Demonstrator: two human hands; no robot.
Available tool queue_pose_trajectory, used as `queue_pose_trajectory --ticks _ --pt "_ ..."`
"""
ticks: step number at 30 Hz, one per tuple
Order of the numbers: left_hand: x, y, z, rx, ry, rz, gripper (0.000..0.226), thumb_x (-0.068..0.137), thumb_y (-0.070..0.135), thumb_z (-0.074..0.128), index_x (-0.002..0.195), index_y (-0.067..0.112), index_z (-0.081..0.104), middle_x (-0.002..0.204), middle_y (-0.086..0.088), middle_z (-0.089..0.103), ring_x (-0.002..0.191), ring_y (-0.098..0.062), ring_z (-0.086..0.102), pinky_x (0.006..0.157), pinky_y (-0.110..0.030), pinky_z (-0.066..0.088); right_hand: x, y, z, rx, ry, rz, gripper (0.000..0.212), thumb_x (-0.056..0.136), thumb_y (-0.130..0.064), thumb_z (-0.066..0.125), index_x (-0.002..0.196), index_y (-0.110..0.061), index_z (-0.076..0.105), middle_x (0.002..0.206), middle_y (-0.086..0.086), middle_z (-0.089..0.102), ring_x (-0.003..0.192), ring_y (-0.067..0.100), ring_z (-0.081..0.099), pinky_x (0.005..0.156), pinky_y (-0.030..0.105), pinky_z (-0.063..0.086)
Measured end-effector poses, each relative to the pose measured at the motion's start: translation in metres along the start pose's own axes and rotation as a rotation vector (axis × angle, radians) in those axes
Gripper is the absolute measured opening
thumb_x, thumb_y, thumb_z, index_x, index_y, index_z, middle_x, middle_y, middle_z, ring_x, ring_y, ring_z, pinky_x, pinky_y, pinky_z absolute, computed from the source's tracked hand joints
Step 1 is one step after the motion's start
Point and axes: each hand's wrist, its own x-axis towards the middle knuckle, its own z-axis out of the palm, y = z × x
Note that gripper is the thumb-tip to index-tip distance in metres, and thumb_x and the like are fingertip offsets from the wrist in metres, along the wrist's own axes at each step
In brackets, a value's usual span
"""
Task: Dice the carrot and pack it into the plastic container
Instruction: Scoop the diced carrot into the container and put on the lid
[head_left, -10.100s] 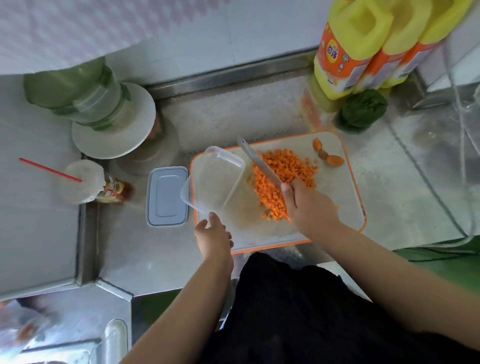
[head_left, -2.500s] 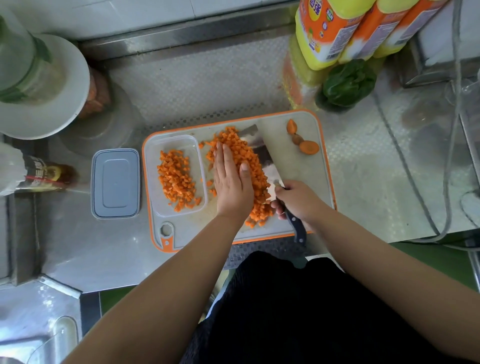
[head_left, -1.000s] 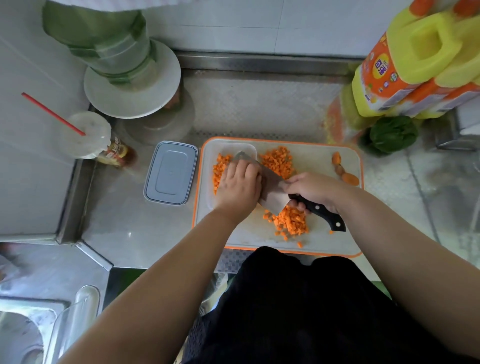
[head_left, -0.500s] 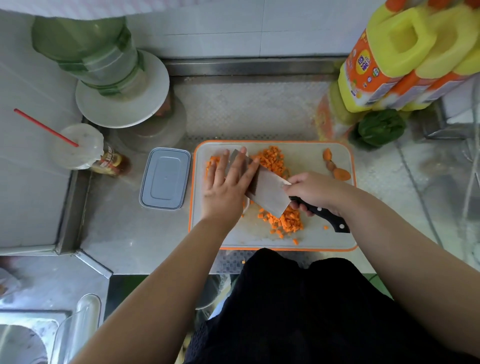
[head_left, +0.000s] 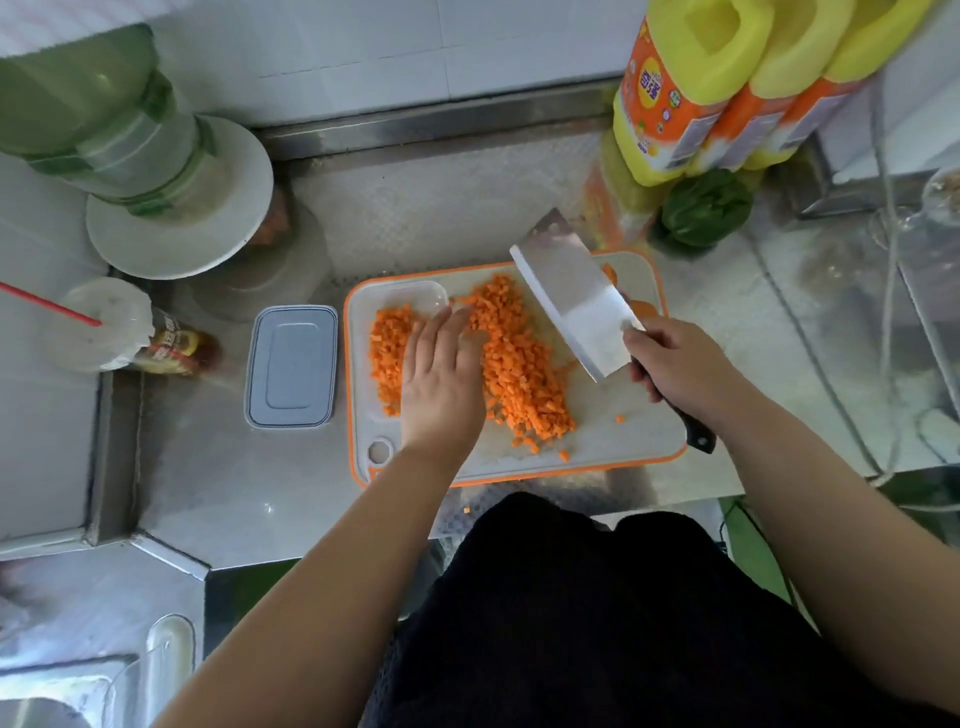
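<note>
A heap of diced carrot (head_left: 519, 364) lies in the middle of the orange-rimmed cutting board (head_left: 613, 447). The clear plastic container (head_left: 410, 299) sits on the board's left part with diced carrot (head_left: 388, 348) inside. My left hand (head_left: 441, 384) lies flat with straight fingers between the container and the heap, covering part of both. My right hand (head_left: 675, 369) grips the black handle of a cleaver (head_left: 576, 306), whose blade is lifted above the board's right side. The blade hides most of the carrot end pieces (head_left: 644, 306).
The container's grey lid (head_left: 292, 366) lies on the steel counter left of the board. A cup with a red straw (head_left: 98, 325) and a small bottle stand further left. A green water jug (head_left: 104, 124), yellow oil bottles (head_left: 727, 83) and a green vegetable (head_left: 706, 208) line the back.
The cleaver has swung up and away from the container to the board's right side. My left hand has slid back from the blade toward the heap.
</note>
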Motion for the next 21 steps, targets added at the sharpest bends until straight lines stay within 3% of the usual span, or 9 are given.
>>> queue_pose_trajectory --ticks 3,6,9,11,13,18,21 --pt "-0.013 0.033 0.015 -0.087 -0.138 0.287 0.039 0.085 0.003 0.047 0.119 0.010 0.066 0.130 -0.010 0.061 0.128 -0.031 0.048 0.117 -0.044 0.026 -0.006 0.020 -0.010 0.040 0.118 0.017 0.030 0.097 -0.026 0.045 0.074 -0.007 0.051 0.063 0.003 0.057 0.046 0.014 0.044 0.049 0.022 0.042" --pt "-0.028 0.060 0.041 -0.136 -0.290 0.556 0.034 0.093 0.026 0.054 0.122 0.013 0.064 0.130 -0.008 0.062 0.124 -0.032 0.053 0.113 -0.046 0.035 -0.010 0.038 -0.018 0.105 0.183 0.053 0.031 0.097 -0.023 0.043 0.075 -0.003 0.049 0.063 0.005 0.055 0.049 0.018 0.044 0.050 0.026 0.041" --pt "-0.033 0.082 0.067 -0.067 -0.447 0.723 0.040 0.094 0.037 0.048 0.122 0.014 0.065 0.128 -0.008 0.062 0.120 -0.032 0.056 0.112 -0.044 0.033 -0.013 0.055 -0.021 0.112 0.217 0.076 0.034 0.097 -0.024 0.043 0.075 0.002 0.048 0.060 0.004 0.054 0.049 0.018 0.044 0.053 0.029 0.041" --pt "-0.030 0.089 0.078 -0.011 -0.469 0.782 0.033 0.091 0.035 0.056 0.115 0.014 0.067 0.122 -0.008 0.064 0.114 -0.031 0.059 0.111 -0.041 0.032 -0.015 0.065 -0.023 0.073 0.236 0.068 0.034 0.096 -0.024 0.043 0.070 -0.003 0.046 0.061 0.005 0.057 0.049 0.017 0.044 0.057 0.032 0.041" --pt "-0.024 0.090 0.081 0.023 -0.432 0.807 0.029 0.081 0.023 0.066 0.108 0.013 0.066 0.114 -0.008 0.065 0.106 -0.030 0.059 0.110 -0.040 0.033 -0.016 0.073 -0.024 0.075 0.251 0.056 0.035 0.096 -0.024 0.043 0.069 -0.002 0.045 0.064 0.009 0.059 0.049 0.017 0.044 0.058 0.034 0.042" --pt "-0.010 0.073 0.078 0.138 -0.285 0.666 0.024 0.078 0.007 0.047 0.093 0.009 0.066 0.090 -0.007 0.061 0.089 -0.030 0.058 0.105 -0.040 0.041 -0.015 0.083 -0.028 0.047 0.229 0.046 0.031 0.095 -0.021 0.042 0.074 0.001 0.048 0.060 0.003 0.055 0.045 0.009 0.041 0.056 0.030 0.037" --pt "-0.002 0.059 0.074 0.128 -0.168 0.524 0.021 0.080 0.002 0.053 0.096 0.007 0.065 0.095 -0.010 0.062 0.093 -0.032 0.055 0.107 -0.044 0.041 -0.012 0.087 -0.027 0.024 0.185 0.034 0.028 0.094 -0.023 0.042 0.076 -0.004 0.051 0.062 0.002 0.057 0.050 0.014 0.043 0.058 0.031 0.039"
